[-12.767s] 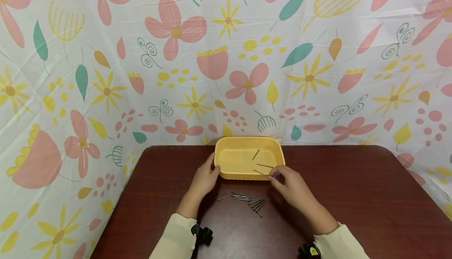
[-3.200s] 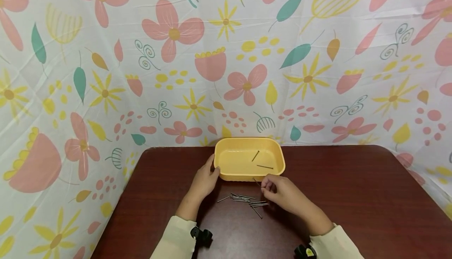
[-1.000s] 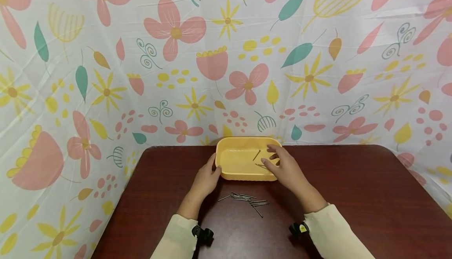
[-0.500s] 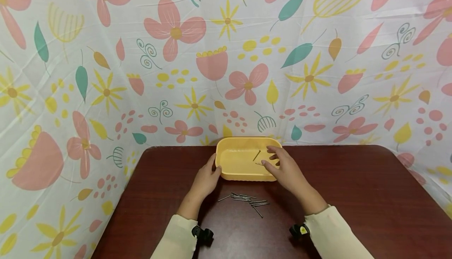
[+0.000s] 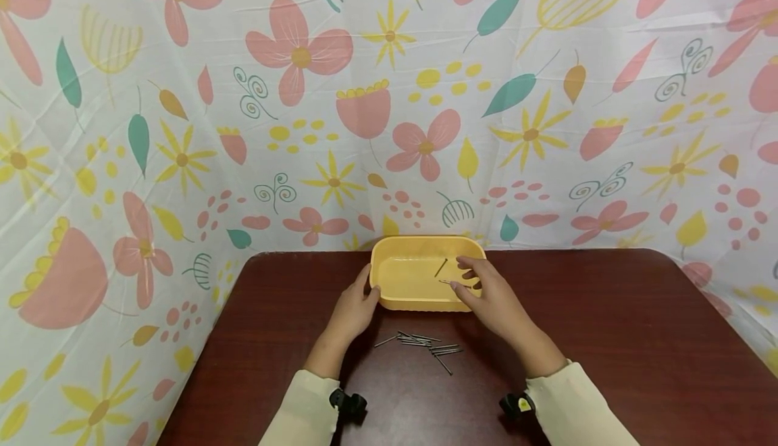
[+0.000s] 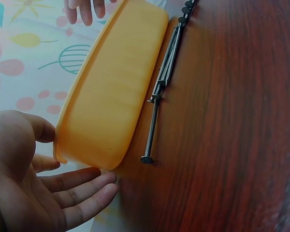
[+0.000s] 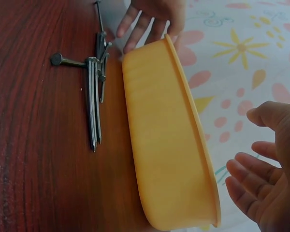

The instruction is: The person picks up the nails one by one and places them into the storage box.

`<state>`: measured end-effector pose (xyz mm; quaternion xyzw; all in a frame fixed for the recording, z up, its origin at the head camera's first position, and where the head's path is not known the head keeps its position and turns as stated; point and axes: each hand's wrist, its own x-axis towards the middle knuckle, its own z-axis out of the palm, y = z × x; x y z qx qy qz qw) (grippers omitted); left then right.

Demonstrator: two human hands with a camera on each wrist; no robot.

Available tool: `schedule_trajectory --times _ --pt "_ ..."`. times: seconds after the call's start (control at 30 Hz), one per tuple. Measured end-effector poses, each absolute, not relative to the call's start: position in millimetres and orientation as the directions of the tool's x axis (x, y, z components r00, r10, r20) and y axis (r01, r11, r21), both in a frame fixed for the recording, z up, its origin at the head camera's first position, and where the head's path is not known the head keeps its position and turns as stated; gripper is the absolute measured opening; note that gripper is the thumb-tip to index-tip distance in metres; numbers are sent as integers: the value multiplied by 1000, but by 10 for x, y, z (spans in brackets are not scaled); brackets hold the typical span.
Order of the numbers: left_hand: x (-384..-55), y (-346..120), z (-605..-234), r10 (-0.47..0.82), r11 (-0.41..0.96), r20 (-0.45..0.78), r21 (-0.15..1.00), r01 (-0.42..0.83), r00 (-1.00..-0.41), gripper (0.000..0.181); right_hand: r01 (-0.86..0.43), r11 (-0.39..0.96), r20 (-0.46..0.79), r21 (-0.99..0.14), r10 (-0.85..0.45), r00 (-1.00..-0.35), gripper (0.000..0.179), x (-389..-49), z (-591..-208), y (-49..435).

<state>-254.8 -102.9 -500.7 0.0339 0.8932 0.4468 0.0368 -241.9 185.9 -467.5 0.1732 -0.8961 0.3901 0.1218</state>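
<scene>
My left hand (image 5: 352,307) is at the left end of a yellow plastic tray (image 5: 419,305). In the left wrist view its thumb touches the rim, and its straight fingers (image 6: 82,193) lie against the end wall. Over the tray's right side is my right hand (image 5: 495,297), thumb and fingers spread, nothing held. One nail (image 5: 441,267) lies slanted inside the tray. Another nail (image 5: 446,282) shows at the right thumb, partly hidden by the hand. On the table just in front of the tray lies a loose bunch of metal nails (image 5: 416,341), heads and points plain in the right wrist view.
The dark red-brown wooden table (image 5: 273,338) has its back edge close behind the tray. A white cloth (image 5: 377,115) printed with flowers hangs behind and to the left. Both wrists wear small black cameras.
My right hand moved from the tray's front, where it held a nail, over the tray and let the nail go inside. Since then it has shifted slightly. The left hand has stayed put.
</scene>
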Motion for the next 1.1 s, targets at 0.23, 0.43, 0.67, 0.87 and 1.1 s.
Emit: schedule_trajectory --times 0.23,0.43,0.67,0.87,1.1 --pt "-2544 -1021 -5008 76 614 -16 789 34 -997 62 -423 640 373 -641 -222 -901 47 -2377 -4684 1851" --pt "-2533 -1008 -4986 69 627 -7 778 38 -998 62 -433 627 365 -648 -244 -899 47 -2314 -4706 1854" --pt "-2554 -1024 -5011 90 618 -12 785 47 -996 62 -465 638 393 -613 -264 -881 44 -2222 -4765 1851" --pt "-2554 -1025 -5015 88 617 -18 786 40 -996 62 -472 648 390 -598 -279 -877 40 -2127 -4797 1846" --pt "-2550 -1027 -5015 93 616 -18 786 43 -996 62 -518 624 419 -585 -314 -852 37 -2076 -4868 1838"
